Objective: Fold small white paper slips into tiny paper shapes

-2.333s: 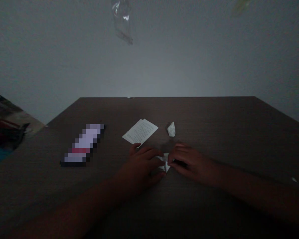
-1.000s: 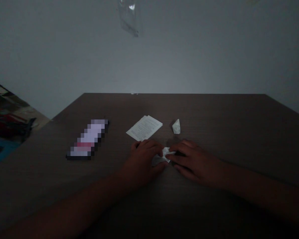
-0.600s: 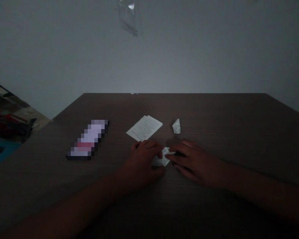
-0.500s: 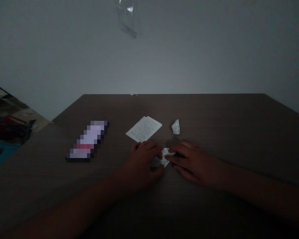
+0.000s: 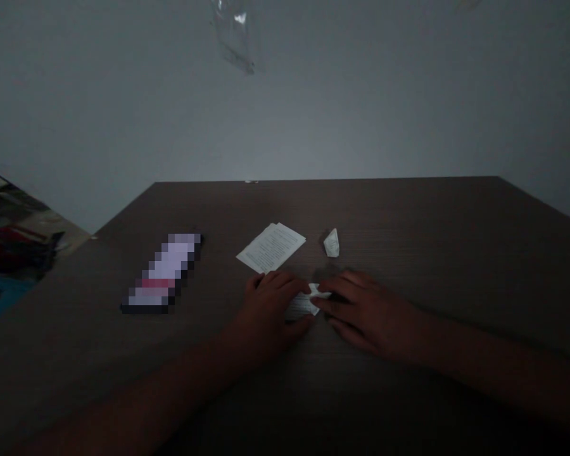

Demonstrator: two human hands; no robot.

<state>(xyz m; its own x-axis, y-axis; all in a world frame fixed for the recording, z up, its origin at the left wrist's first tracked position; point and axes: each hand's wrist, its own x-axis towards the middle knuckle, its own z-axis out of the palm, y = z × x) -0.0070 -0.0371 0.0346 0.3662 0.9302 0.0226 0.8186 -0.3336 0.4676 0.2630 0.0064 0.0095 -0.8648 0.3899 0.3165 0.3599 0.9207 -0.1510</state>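
Out of its bunched pinch of a couple of seconds ago comes the right hand [image 5: 368, 310], its fingers now fanned across the right end of the small folded paper [image 5: 300, 306], while the left hand [image 5: 270, 304] has drawn its fingers in along the far side. So both are loosely open, nothing clenched: left fingers arched over the paper with the thumb at its near edge, right fingertips laid on it, right thumb down by the worktop [image 5: 408, 234]. And the paper itself sits flat between them, partly covered, its printed lines just showing. By the look of it, a fold is being pressed or lined up; which crease exactly, the gloom won't tell. Next move seems to call for a steady left hold and a firm, even run of the right fingertips, edges kept square. Just beyond the left fingers lie overlapping printed sheets [image 5: 272, 248]; to their right, a small folded piece of paper [image 5: 332, 243]. Further left, a phone [image 5: 161, 272] lies aslant, its screen pixelated, and up on the wall [image 5: 361, 95] there's a clear plastic bag [image 5: 232, 38].
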